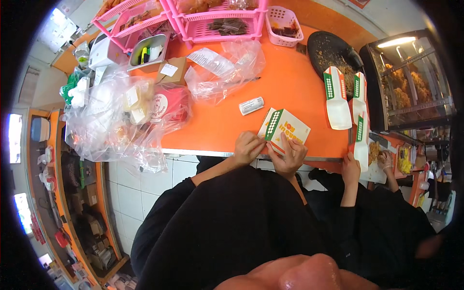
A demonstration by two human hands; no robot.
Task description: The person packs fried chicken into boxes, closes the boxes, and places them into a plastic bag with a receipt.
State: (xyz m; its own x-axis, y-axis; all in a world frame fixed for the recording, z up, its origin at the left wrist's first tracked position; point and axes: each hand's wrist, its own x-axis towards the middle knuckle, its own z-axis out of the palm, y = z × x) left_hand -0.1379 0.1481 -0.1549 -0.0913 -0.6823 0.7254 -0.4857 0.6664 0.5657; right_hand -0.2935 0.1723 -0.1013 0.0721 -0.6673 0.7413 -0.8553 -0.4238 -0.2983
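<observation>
A printed cardboard food box (290, 127) with a green checkered band stands near the front edge of the orange table (214, 134). My left hand (249, 146) pinches the box's lower left corner between thumb and fingers. On the box's front lies my right hand (289, 154), its fingers gripping the lower part. Behind the box, a little to the left, is a curled printed paper slip (251, 106). Open cardboard food boxes (339, 105) with similar bands stand farther right.
Clear plastic bags (105, 119) and a red package cover the left side. Pink racks (221, 27) stand at the back, a black pan (331, 50) and a lit food warmer (409, 83) at the right. A co-worker's hand (351, 168) touches an open box; another gloved hand is beyond.
</observation>
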